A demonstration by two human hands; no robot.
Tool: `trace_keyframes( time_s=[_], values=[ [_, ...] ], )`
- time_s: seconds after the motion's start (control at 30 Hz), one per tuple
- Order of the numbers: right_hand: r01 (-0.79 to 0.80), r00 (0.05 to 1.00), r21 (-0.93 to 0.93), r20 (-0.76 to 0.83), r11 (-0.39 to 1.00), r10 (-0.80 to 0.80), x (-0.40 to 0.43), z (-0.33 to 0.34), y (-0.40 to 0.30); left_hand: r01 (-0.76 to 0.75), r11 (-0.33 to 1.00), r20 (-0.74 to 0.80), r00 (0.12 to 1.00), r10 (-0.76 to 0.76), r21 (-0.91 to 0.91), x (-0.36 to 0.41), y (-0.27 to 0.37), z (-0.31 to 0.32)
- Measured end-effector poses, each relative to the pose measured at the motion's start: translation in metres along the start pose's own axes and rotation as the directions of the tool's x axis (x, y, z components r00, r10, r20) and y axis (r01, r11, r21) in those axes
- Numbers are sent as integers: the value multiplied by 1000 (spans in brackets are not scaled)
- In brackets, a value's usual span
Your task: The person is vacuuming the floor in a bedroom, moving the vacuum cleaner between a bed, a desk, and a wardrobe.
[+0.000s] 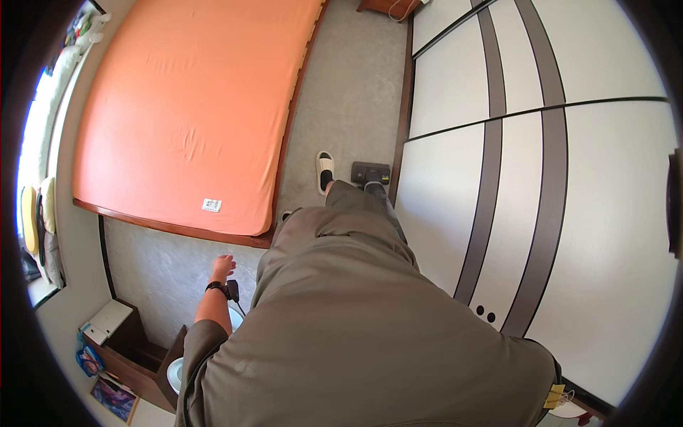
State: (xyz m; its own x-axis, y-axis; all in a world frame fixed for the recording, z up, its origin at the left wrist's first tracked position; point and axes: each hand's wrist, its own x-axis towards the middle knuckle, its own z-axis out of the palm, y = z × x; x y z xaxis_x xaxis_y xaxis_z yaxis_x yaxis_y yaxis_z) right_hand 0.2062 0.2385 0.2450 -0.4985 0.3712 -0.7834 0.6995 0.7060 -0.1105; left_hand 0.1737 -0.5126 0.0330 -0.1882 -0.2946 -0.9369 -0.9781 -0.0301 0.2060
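Note:
My left hand (224,265) hangs at my left side over the grey floor, fingers loosely bent, holding nothing visible. On its wrist is a black strap with a dark device (231,290) and a cable. My right hand is out of view, hidden by my body. Ahead of me, a black vacuum cleaner floor head (371,173) lies flat on the floor near the wardrobe base. Its dark tube (378,190) runs back towards my right side and vanishes behind my clothes. Beside the head is my foot in a cream slipper (322,165).
An orange-sheeted mattress (187,96) on a wooden bed frame (229,238) stands left. White sliding wardrobe doors (448,197) line the right. Grey floor (352,80) runs between them to a wooden cabinet (387,6). Behind left are a brown wooden unit (125,368) and a windowsill with cushions (32,219).

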Motion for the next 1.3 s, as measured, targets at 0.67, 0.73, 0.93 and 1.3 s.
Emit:
trace_keyframes(
  time_s=[0.67, 0.73, 0.93, 1.3],
  values=[
    [161, 987, 492, -75, 856, -142, 240, -105, -252, -12, 1000, 33, 999, 12, -1, -58, 46, 84],
    [114, 992, 538, -107, 835, -67, 305, -117, -313, 2, 1000, -1, 1000, -2, -29, -68, 49, 79],
    [313, 937, 451, -293, 836, -193, 467, -194, -511, 3, 998, -49, 999, -6, -69, -99, 86, 61],
    [352, 900, 791, -138, 500, -415, 611, -273, -760, -9, 992, -155, 988, 29, 128, -164, 104, 51]
  ],
)
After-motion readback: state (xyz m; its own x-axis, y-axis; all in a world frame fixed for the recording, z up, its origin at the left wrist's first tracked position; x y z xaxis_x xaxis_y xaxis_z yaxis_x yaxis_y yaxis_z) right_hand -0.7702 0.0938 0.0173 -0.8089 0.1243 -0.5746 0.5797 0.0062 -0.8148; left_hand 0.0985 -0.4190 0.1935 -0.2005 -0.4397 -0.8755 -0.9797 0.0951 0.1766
